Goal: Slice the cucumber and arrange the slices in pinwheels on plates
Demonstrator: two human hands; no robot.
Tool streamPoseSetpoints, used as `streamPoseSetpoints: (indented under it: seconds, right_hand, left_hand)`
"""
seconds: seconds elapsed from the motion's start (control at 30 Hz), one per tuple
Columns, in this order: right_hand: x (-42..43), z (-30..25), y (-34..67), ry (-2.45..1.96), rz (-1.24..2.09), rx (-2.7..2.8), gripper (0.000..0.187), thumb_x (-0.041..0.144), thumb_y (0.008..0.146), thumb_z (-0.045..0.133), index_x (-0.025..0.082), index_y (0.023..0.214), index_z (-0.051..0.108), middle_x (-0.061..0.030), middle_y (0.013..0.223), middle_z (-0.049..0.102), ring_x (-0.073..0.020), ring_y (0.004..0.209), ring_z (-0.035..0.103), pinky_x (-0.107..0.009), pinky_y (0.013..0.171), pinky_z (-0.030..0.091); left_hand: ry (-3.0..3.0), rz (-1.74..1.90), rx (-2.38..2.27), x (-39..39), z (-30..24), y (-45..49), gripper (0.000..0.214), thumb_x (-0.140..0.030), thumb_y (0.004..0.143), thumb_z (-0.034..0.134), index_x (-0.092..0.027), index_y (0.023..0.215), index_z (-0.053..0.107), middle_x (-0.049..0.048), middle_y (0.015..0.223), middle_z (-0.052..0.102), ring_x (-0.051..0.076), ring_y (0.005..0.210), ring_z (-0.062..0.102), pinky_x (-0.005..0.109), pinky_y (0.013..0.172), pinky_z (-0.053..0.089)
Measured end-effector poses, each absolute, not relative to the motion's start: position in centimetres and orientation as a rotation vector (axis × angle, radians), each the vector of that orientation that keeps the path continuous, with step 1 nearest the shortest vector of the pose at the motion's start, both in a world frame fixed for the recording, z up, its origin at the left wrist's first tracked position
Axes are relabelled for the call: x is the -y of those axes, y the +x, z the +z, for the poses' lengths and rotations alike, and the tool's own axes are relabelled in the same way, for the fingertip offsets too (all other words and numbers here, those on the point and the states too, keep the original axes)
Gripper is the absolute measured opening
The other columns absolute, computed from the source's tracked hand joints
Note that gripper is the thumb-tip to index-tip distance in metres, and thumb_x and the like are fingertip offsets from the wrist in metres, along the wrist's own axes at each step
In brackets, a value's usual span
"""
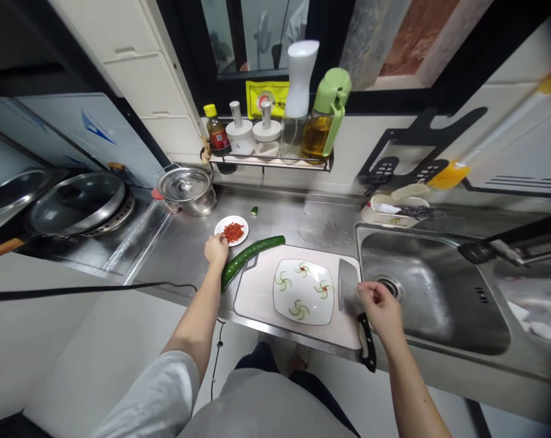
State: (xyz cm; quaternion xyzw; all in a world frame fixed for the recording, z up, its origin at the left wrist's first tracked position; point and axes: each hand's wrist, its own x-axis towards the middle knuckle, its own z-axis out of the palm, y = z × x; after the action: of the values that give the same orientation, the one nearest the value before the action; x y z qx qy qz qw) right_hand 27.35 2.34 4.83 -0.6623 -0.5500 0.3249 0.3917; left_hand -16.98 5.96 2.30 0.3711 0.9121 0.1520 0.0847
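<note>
**Reaching to both ends of the cutting board**

The left hand is stretched out toward the back of the table. Its fingers are curled in tight against the near rim of a small white dish of chopped red chilli. Whether they actually grip the rim or only rest against it cannot be told. The dish stands clear of the board, probably so the cut chilli stays out of the working space.

The right hand has its fingers bunched narrow on the cleaver, just where the blade meets the black handle. The cleaver lies flat along the right edge of the cutting board. Its handle pokes out past the table's front edge, which seems to keep the sharp edge down and the handle easy to take.

A square plate with a pinwheel pattern fills the middle of the board, between the two hands. A whole cucumber lies slantwise across the board's far left corner, partly on the steel, just beside the left hand. A cut cucumber end sits alone further back.

The sink opens at the right, close to the cleaver. A lidded pot and a pan stand toward the left end. Bottles line a shelf on the back wall.
</note>
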Motion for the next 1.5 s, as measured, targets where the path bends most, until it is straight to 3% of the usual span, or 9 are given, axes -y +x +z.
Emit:
streamPoseSetpoints:
  seconds: [0.37, 0.67, 1.0, 1.17, 1.27, 1.3, 1.4, 1.5]
  right_hand:
    - [-1.6, 4.8, 27.5, -1.753, 0.84, 1.39, 0.035, 0.051, 0.067, 0.058, 0.018, 0.077, 0.063, 0.0027, 0.052, 0.049, -0.0116, 0.046, 0.042, -0.024, 0.047, 0.035]
    - [-1.1, 4.8, 26.2, -1.708, 0.878, 1.423, 0.031, 0.048, 0.071, 0.056, 0.018, 0.079, 0.062, 0.005, 0.051, 0.043, -0.011, 0.047, 0.04, -0.023, 0.047, 0.033]
    - [-0.7, 5.0, 25.7, -1.679, 0.89, 1.445, 0.029, 0.046, 0.075, 0.056, 0.018, 0.08, 0.062, 0.0051, 0.054, 0.044, -0.0111, 0.051, 0.04, -0.023, 0.05, 0.035]
    - [-0.3, 5.5, 25.2, -1.67, 0.913, 1.411, 0.028, 0.046, 0.073, 0.057, 0.019, 0.079, 0.061, 0.0039, 0.055, 0.047, -0.0118, 0.051, 0.042, -0.024, 0.05, 0.036]
    - [0.0, 6.1, 23.8, -1.642, 0.952, 1.412, 0.028, 0.047, 0.073, 0.057, 0.019, 0.078, 0.061, 0.004, 0.054, 0.046, -0.0121, 0.051, 0.042, -0.024, 0.05, 0.036]
    - [0.1, 6.3, 23.0, -1.625, 0.974, 1.425, 0.028, 0.047, 0.074, 0.057, 0.02, 0.078, 0.06, 0.0043, 0.054, 0.046, -0.012, 0.051, 0.042, -0.024, 0.05, 0.036]
    - [0.4, 7.4, 20.3, -1.558, 1.022, 1.496, 0.028, 0.048, 0.076, 0.057, 0.02, 0.08, 0.06, 0.004, 0.056, 0.045, -0.0122, 0.053, 0.043, -0.024, 0.052, 0.036]
    - [0.4, 8.7, 17.5, -1.506, 1.079, 1.532, 0.025, 0.046, 0.078, 0.055, 0.021, 0.082, 0.059, 0.0038, 0.058, 0.046, -0.0121, 0.055, 0.043, -0.024, 0.053, 0.036]
  left_hand:
    - [1.337, 0.279, -2.652, -8.1, 1.8, -18.1, 0.024, -0.032, 0.087, 0.049, -0.024, 0.099, 0.067, 0.0108, 0.111, 0.062, 0.024, 0.104, 0.057, 0.032, 0.082, 0.043]
    - [1.198, 0.242, -2.607, -9.1, 1.6, -18.5, 0.021, -0.03, 0.086, 0.049, -0.023, 0.096, 0.066, 0.0117, 0.111, 0.063, 0.023, 0.098, 0.061, 0.032, 0.08, 0.045]
    - [1.038, 0.565, -2.535, -9.2, 2.7, -18.2, 0.014, -0.029, 0.081, 0.057, -0.019, 0.084, 0.067, 0.0155, 0.109, 0.064, 0.029, 0.105, 0.06, 0.039, 0.086, 0.043]
    - [0.879, 0.82, -2.451, -8.8, 4.0, -16.3, 0.023, -0.036, 0.085, 0.053, -0.02, 0.093, 0.066, 0.0078, 0.091, 0.068, 0.02, 0.087, 0.063, 0.029, 0.073, 0.046]
    - [0.772, 0.99, -2.239, -7.2, 4.6, -12.7, 0.033, -0.043, 0.088, 0.047, -0.019, 0.104, 0.062, 0.0007, 0.075, 0.064, 0.009, 0.058, 0.056, 0.02, 0.055, 0.042]
    - [0.653, 1.156, -1.955, -6.4, 4.8, -11.2, 0.034, -0.045, 0.085, 0.052, -0.019, 0.105, 0.061, -0.0009, 0.072, 0.061, 0.006, 0.052, 0.05, 0.018, 0.049, 0.038]
    - [0.412, 1.279, -1.284, -3.6, 5.8, -6.5, 0.037, -0.045, 0.073, 0.068, -0.019, 0.097, 0.06, -0.0039, 0.069, 0.054, 0.003, 0.046, 0.042, 0.015, 0.042, 0.031]
    - [0.292, 1.214, -1.014, -1.2, 7.1, -3.0, 0.034, -0.04, 0.07, 0.074, -0.019, 0.091, 0.058, -0.0043, 0.069, 0.052, 0.002, 0.047, 0.041, 0.014, 0.041, 0.029]
